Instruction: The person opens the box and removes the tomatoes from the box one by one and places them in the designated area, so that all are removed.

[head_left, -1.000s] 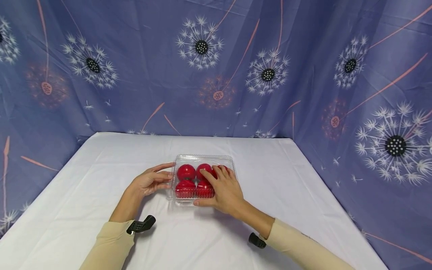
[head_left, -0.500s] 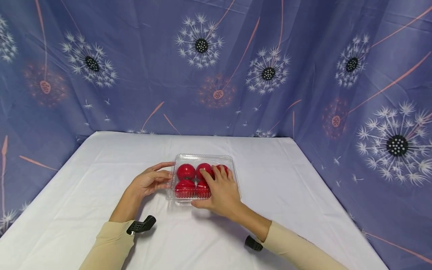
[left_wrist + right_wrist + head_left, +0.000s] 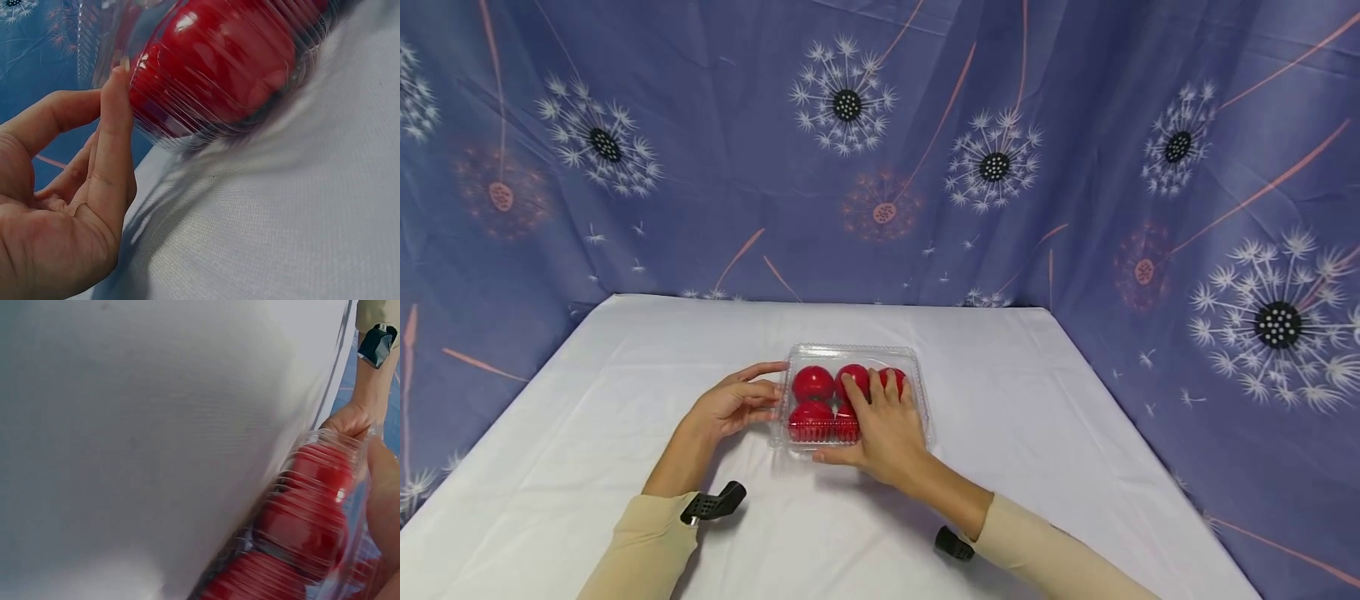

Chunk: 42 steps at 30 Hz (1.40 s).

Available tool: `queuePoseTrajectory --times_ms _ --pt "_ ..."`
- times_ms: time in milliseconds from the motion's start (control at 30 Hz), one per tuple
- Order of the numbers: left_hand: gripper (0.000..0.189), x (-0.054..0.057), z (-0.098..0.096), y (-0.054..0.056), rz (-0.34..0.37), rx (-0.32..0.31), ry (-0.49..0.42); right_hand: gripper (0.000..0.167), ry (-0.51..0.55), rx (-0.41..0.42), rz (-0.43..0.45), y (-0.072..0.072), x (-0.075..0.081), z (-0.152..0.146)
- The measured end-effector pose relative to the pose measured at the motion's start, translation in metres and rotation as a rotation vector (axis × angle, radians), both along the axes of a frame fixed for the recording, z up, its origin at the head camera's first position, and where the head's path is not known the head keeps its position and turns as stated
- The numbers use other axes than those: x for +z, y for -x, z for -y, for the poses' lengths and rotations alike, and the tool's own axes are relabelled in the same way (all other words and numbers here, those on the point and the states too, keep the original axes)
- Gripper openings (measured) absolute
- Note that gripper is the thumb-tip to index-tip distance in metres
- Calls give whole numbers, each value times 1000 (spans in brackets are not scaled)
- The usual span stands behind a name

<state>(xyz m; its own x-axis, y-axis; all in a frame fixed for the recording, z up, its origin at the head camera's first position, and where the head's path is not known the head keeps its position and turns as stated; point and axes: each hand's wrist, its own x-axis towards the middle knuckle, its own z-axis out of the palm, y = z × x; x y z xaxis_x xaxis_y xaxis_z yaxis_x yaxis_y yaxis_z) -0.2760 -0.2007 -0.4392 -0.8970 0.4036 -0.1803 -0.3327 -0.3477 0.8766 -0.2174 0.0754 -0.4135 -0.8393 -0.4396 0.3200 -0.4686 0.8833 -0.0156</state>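
Box (image 3: 853, 352) sits mid-frame, long side running left-right. Right hand (image 3: 883, 435)'s spread wide over its right half; left hand (image 3: 730, 406)'s loose fingers just touch its left edge.

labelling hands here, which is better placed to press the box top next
Probably the right hand: it lies over the box, spread above the red balls. The left hand is at the box's side.
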Motion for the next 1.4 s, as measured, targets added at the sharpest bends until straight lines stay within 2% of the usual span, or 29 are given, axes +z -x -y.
queuePoseTrajectory --times_ms 300,700,1100,1400 --pt "44 0 2 1 -2 10 14 110 83 -35 74 2 0 0" --pt "39 -1 0 2 -14 16 25 104 24 -40 117 1 2 0" --pt "40 2 1 1 -4 35 54 100 45 -28 142 2 2 1" --pt "39 1 0 1 14 35 29 101 69 -46 180 2 4 3"
